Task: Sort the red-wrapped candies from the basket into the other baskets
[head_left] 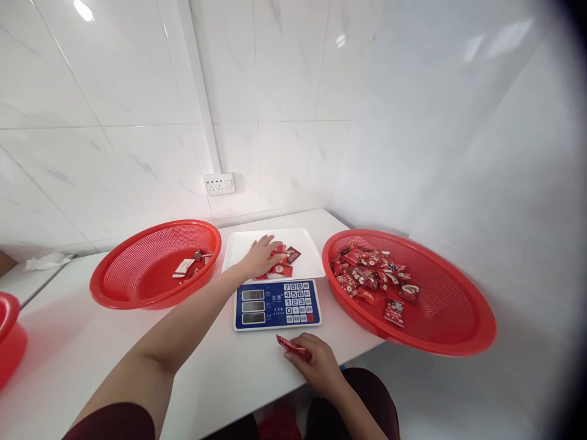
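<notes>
Head cam view: our left hand (260, 256) lies flat, fingers spread and not gripping, on a small pile of red wrapped sweets (283, 269) in the white plastic weighing tray (305, 241) of the blue-faced digital scale (277, 304). Our right hand (318, 365) pinches one red foil sweet packet (292, 346) over the white table (220, 379), just in front of the scale. The round red mesh basket on the right (440, 299) holds loads more packets, while the red mesh basket on the left (137, 269) has only a few.
</notes>
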The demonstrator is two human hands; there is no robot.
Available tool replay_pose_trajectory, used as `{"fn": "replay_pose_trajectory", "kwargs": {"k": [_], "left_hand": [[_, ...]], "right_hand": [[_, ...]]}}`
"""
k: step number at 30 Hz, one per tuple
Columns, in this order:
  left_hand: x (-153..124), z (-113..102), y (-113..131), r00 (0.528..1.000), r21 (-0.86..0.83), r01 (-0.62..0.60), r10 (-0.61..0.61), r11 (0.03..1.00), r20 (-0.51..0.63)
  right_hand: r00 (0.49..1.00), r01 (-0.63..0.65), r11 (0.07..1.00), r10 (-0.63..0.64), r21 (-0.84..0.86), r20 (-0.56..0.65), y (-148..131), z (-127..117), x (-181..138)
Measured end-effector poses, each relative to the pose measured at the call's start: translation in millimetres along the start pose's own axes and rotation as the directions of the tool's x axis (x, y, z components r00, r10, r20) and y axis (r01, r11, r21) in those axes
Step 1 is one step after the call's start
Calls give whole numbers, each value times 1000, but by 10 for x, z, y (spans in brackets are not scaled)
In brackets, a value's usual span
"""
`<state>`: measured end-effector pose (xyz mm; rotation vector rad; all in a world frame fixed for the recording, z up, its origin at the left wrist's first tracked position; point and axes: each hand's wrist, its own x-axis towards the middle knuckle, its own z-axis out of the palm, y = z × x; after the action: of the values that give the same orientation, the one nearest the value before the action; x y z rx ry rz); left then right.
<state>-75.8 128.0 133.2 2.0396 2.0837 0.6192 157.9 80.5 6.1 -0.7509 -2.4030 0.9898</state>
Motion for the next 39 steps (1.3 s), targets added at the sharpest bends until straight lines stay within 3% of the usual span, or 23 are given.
{"fn": "replay_pose_trajectory", "kwargs": {"k": [3, 6, 9, 12, 15, 19, 34, 39], "left_hand": [[-394, -60, 103, 992, -70, -48, 40, 996, -116], [-944, 71, 193, 972, -257, -127, 69, 958, -223], [-1453, 373, 255, 995, -441, -47, 4, 896, -97], [-1739, 675, 299, 993, -585, 117, -103, 803, 57], [-1787, 847, 311, 981, -691, 182, -178, 699, 79], [-1727, 920, 278, 976, -760, 175, -214, 626, 48], [-1693, 921, 208, 966, -797, 226, -235, 561, 108], [-1710, 929, 212, 970, -820, 179, -237, 543, 55]], "right_hand": [[1000, 21, 1000, -21, 23, -6, 3, -5, -3], [1000, 28, 996, -28, 85, 1, -2, -41, -10], [1000, -11, 978, 7, 209, 22, -37, -81, -1], [994, -60, 933, 23, 355, 107, -127, -61, 33], [976, -101, 878, -5, 468, 219, -234, 33, 69], [973, -131, 883, 28, 450, 228, -276, 133, 86], [985, -111, 940, 60, 323, 164, -256, 179, 124], [986, -94, 939, 42, 330, 161, -266, 163, 123]]}}
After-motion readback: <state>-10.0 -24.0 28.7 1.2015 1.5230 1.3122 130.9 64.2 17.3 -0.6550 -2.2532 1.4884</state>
